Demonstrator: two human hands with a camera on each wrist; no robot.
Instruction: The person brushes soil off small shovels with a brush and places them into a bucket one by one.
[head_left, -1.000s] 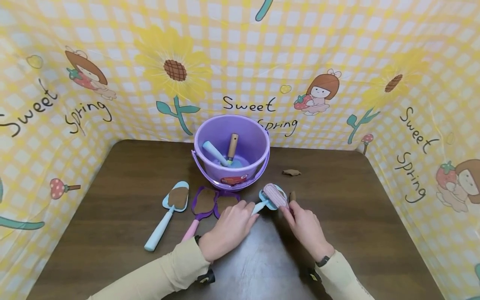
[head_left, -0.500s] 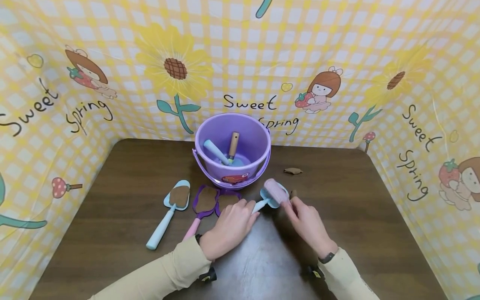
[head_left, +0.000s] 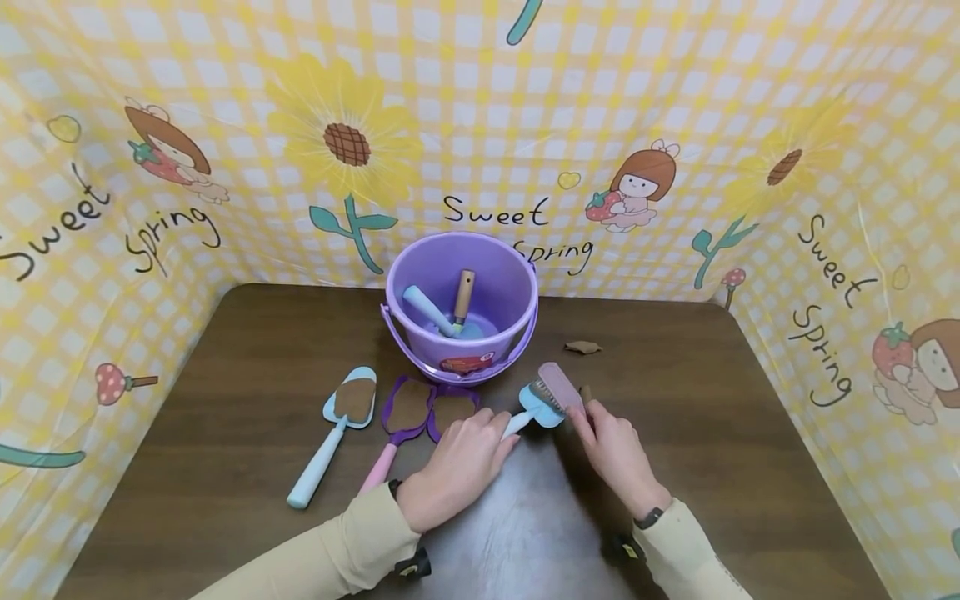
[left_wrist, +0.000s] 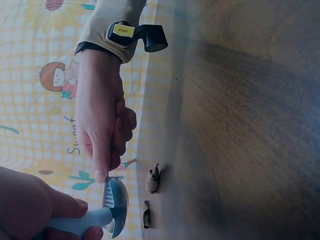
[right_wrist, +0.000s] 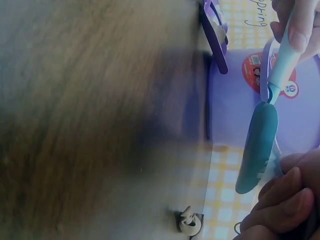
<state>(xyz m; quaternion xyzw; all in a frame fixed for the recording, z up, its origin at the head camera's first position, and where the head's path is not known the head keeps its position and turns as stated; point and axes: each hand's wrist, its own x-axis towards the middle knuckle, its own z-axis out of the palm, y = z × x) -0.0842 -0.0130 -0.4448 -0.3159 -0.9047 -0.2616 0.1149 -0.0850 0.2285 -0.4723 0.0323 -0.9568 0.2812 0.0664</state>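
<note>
My left hand (head_left: 461, 462) grips the light-blue handle of a toy shovel (head_left: 542, 410), lifted above the table. In my right hand (head_left: 618, 454) I hold a pink brush (head_left: 558, 386) by its near end. The brush is tilted, its bristles facing the shovel's blade. In the left wrist view the bristles lie at the inner side of the blade (left_wrist: 119, 202); whether they touch it cannot be told. The right wrist view shows the back of the blade (right_wrist: 260, 147); there the fingers (right_wrist: 287, 200) hide most of the brush.
A purple bucket (head_left: 498, 287) stands behind, holding tools with a light-blue handle (head_left: 426, 308) and a wooden handle (head_left: 464, 293). Left lie a blue shovel (head_left: 318, 462) and a purple shovel with pink handle (head_left: 379, 467), both with brown on their blades. A crumpled brown piece (head_left: 582, 347) lies right.
The right hand has tipped the brush onto its edge, so its bristles now show where its pink back faced up before. The left hand keeps its grip, nearly still.
</note>
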